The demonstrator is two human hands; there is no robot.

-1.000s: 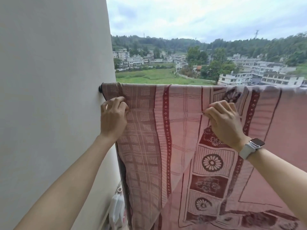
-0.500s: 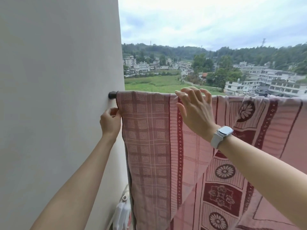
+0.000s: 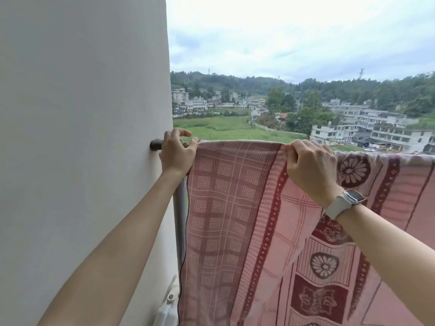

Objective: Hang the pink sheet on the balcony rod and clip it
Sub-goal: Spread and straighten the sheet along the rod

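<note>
Jutting from the white wall (image 3: 82, 137), the dark end of the balcony rod (image 3: 155, 145) shows just beside the left hand (image 3: 176, 152), whose curled fingers pinch the pink sheet (image 3: 235, 208) at its top corner. The sheet drapes over the rod and hangs down. Further right, the right hand (image 3: 310, 168), wearing a pale watch (image 3: 348, 201), grips the sheet's top fold.

Soft overcast daylight, wide-angle edge distortion

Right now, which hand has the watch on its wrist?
The right hand, gripping the pink sheet at its top fold, wears the white watch. The left hand, near the wall, has a bare wrist.
</note>
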